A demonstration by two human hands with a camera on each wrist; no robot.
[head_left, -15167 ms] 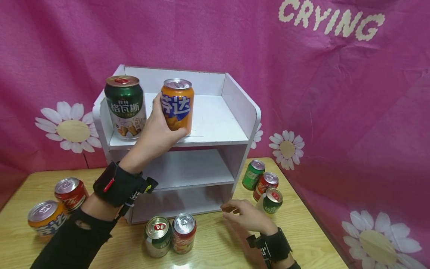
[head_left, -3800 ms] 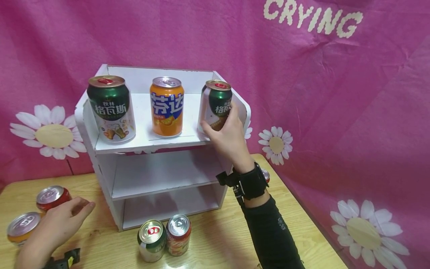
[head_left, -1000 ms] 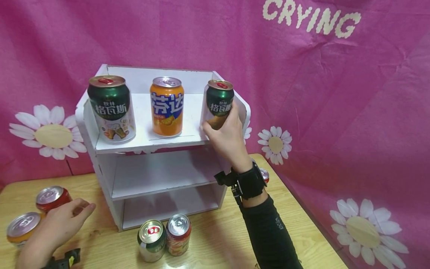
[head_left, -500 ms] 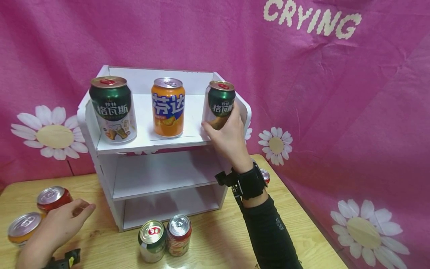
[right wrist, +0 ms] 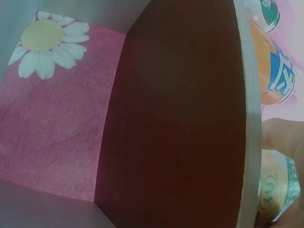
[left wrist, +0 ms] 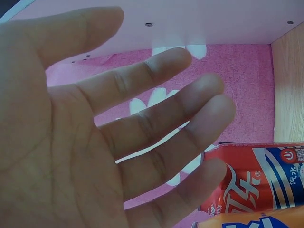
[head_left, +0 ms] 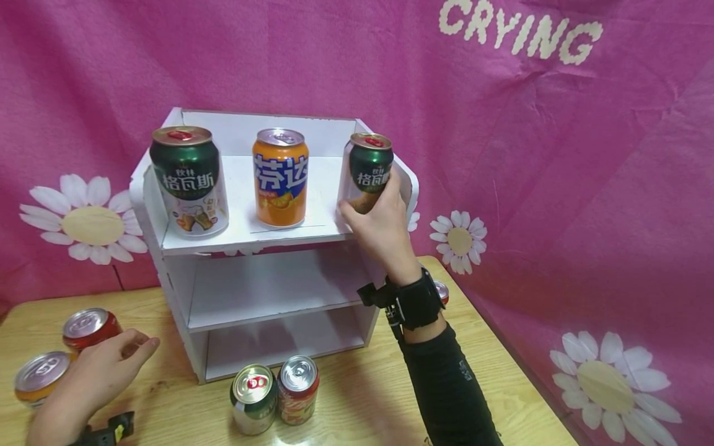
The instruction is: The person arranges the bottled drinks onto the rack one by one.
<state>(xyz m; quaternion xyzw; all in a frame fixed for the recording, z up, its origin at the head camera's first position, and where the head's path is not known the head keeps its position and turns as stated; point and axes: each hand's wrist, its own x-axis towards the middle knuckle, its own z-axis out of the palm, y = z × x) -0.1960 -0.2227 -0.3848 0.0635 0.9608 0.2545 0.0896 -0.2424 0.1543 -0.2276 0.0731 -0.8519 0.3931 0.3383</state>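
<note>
My right hand (head_left: 385,226) grips a green-and-white drink can (head_left: 372,162) that stands upright at the right end of the white rack's top shelf (head_left: 323,192). Left of it on that shelf are an orange soda can (head_left: 281,179) and another green-and-white can (head_left: 189,183), standing apart. My left hand (head_left: 97,375) holds nothing, low at the left beside a red cola can (head_left: 92,328) and a second orange can (head_left: 41,375). In the left wrist view its fingers (left wrist: 156,114) are spread loosely near the red can. The right wrist view shows only part of the gripped can (right wrist: 275,185).
A green-and-gold-topped can (head_left: 253,399) and a red can (head_left: 298,390) stand together on the wooden table (head_left: 357,396) before the rack. Another red can (head_left: 441,291) shows partly behind my right wrist. A pink cloth (head_left: 502,155) hangs behind.
Earlier my left hand held the orange can on the top shelf; it has since withdrawn to the lower left. My right hand now has a green-and-white can up there, shifted slightly rightward and turned label-forward.
</note>
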